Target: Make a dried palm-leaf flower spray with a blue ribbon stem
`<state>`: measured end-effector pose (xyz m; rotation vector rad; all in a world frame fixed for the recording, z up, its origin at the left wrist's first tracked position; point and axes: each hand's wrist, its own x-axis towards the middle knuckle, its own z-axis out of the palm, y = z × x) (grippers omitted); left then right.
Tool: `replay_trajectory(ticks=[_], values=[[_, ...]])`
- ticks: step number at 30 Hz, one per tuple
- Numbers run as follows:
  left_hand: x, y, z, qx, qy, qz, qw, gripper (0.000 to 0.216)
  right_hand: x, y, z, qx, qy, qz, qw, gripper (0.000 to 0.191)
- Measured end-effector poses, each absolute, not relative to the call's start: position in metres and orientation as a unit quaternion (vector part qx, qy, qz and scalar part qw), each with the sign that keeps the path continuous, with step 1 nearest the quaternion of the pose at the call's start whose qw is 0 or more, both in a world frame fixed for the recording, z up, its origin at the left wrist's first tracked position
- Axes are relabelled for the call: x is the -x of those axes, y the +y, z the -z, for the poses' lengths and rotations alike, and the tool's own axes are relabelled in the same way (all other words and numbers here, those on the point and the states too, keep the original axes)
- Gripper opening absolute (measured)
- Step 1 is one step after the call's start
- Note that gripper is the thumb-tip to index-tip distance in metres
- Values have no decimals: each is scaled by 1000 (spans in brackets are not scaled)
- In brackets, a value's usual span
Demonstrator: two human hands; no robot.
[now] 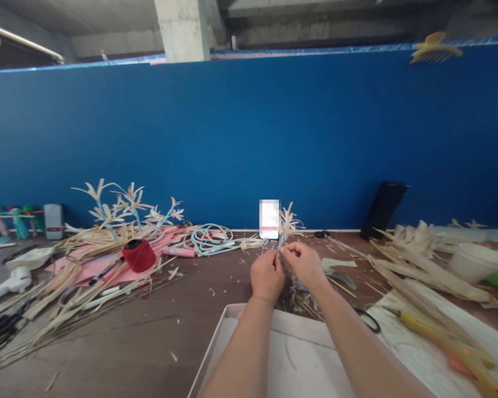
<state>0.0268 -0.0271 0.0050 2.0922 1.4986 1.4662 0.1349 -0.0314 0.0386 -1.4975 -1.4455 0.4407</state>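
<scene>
Both my hands meet above the brown table, just past the far edge of a white tray. My left hand is closed in a pinch, and my right hand is closed too, fingertips touching the left. Between them they hold a thin stem with a pale straw flower that rises above the fingers. Straw scraps lie on the table under my right hand.
A red thread spool sits on pink paper among straw stalks at left, with finished straw flowers behind. A coiled pale cord, a black phone leaning on the blue wall, dried husks, a white bowl and a yellow tool lie at right.
</scene>
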Motion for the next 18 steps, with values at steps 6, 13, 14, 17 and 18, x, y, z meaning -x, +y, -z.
replay_trajectory(ticks=[6, 13, 14, 17, 18], values=[[-28, -29, -5, -721, 526, -449, -38, 26, -130, -37, -42, 614, -610, -149, 479, 22], [-30, -29, -4, -717, 536, -438, -82, 26, -130, -35, -40, 592, -588, -211, 509, 29], [-31, -29, -4, -717, 536, -437, -83, 27, -130, -34, -39, 592, -580, -222, 514, 30], [-31, -30, -6, -721, 533, -440, -59, 28, -132, -32, -36, 595, -551, -251, 529, 31], [-30, -30, -6, -723, 528, -443, -41, 28, -133, -31, -35, 595, -543, -257, 533, 30]])
